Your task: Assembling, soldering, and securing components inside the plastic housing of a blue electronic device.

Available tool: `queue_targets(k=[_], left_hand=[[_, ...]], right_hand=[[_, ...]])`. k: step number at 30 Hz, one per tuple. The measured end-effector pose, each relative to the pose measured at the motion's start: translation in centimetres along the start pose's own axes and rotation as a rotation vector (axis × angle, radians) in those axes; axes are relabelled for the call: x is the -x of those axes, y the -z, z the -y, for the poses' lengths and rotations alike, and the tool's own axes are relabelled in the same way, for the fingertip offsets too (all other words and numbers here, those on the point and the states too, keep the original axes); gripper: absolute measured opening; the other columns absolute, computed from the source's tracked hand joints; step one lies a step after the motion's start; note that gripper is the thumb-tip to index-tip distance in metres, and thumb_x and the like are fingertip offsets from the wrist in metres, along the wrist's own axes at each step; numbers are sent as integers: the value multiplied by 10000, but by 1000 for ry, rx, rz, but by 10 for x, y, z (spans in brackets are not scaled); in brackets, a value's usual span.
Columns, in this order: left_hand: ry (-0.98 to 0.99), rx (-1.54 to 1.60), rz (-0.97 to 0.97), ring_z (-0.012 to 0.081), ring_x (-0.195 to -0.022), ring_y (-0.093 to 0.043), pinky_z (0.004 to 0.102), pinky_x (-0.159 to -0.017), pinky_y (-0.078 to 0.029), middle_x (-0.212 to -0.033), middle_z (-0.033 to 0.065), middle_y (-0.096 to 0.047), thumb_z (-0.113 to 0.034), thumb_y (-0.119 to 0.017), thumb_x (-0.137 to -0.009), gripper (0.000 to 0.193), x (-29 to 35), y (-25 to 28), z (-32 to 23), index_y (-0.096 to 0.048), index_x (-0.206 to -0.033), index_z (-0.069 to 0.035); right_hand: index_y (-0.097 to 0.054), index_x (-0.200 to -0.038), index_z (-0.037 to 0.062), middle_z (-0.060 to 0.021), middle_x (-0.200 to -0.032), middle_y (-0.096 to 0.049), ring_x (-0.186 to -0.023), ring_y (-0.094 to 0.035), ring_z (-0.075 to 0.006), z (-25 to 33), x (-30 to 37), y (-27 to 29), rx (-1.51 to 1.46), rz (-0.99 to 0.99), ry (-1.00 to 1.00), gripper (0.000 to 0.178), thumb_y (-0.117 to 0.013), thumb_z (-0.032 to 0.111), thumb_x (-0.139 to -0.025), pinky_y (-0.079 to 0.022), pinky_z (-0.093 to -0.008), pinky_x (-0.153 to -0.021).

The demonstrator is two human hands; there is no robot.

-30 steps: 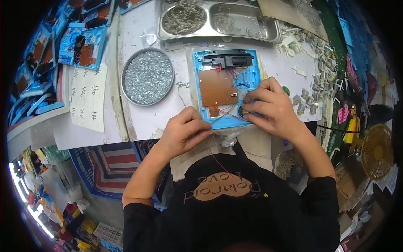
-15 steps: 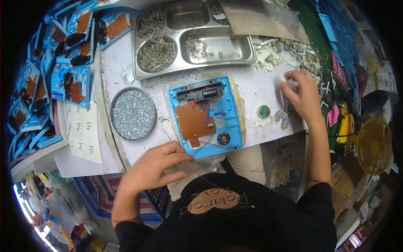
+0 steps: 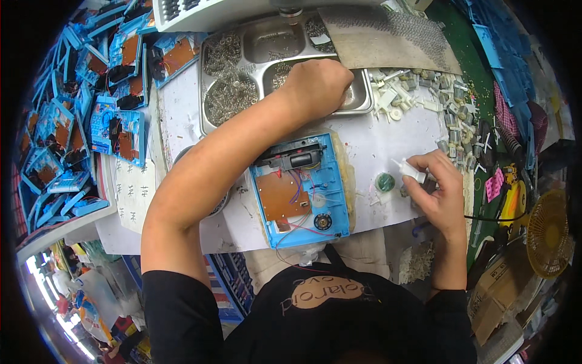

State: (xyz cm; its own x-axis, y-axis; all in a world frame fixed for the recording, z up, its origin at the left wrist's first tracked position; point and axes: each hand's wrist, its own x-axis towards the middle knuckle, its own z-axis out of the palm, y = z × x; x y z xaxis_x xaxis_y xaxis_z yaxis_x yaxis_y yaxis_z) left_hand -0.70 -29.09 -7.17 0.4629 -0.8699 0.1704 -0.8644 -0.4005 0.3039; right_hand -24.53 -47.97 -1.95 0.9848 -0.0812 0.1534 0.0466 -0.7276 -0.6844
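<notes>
Your blue housing (image 3: 339, 203) lies open side up on the table just ahead of your body, probably so that its brown circuit board (image 3: 279, 197) and round speaker (image 3: 322, 222) are in easy reach; take it as the clock's centre. A thin wire loops past its edge at 7 o'clock.

Your right hand (image 3: 438, 189) is out at 3 o'clock, thumb and fingers closed in a pinch on a white plastic part (image 3: 412, 171). You grip it by its thicker body, leaving the slim stem free toward 10 o'clock, which seems to keep that end clear of your fingers.

Your left hand (image 3: 319, 89) is curled, fingers pointing down over the steel tray (image 3: 368, 96) at 12 o'clock; its fingertips are hidden, so whether they hold anything, you can't tell from here. The tray's compartments appear to keep the springs (image 3: 230, 100) sorted.

Loose white pieces (image 3: 391, 100) spread between 1 and 2 o'clock, seemingly for your right hand, while stacked blue units (image 3: 79, 133) crowd 9 to 10, apart from your working spot.
</notes>
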Motion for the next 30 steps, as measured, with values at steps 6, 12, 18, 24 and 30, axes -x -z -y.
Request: queue_targets(k=[6,12,18,24,30], left_hand=[[83,215,-156,285,-757,-678,390,-665,-528,-861,118,-693,-180,-715,-877,152,26,30,-5,-656,-966,-71],[-29,346,-349,183,-614,-598,313,-561,-481,-811,76,-656,-121,-749,-863,157,40,59,-27,-661,-971,-48],[9,410,-509,224,-675,-664,341,-589,-522,-823,116,-670,-161,-794,-801,219,73,66,-23,-693,-957,-45],[57,668,-605,302,-679,-718,367,-666,-562,-735,175,-713,-223,-817,-726,240,57,46,-28,-755,-790,0],[336,1294,-424,170,-584,-687,317,-527,-561,-707,123,-722,-117,-735,-837,200,85,77,-46,-719,-787,76]], right_hand=[[-662,-1096,-9,-34,-816,-628,-791,-591,-138,1,-27,-18,-682,-108,-287,252,-685,106,-873,-475,-291,-727],[-711,-1076,-1,-7,-832,-653,-827,-583,-81,5,-107,-16,-783,236,-319,270,-680,218,-921,-460,-241,-743],[-760,-905,21,2,-803,-684,-743,-575,-67,40,-128,-40,-568,272,-176,228,-737,248,-892,-448,-251,-662],[-564,-905,83,65,-768,-471,-670,-415,-35,-27,-123,-55,-864,164,-171,192,-594,223,-1032,-330,-214,-604],[-528,-878,72,46,-818,-430,-750,-382,-49,-13,-130,-61,-716,118,106,213,-565,199,-1045,-299,-218,-662]])
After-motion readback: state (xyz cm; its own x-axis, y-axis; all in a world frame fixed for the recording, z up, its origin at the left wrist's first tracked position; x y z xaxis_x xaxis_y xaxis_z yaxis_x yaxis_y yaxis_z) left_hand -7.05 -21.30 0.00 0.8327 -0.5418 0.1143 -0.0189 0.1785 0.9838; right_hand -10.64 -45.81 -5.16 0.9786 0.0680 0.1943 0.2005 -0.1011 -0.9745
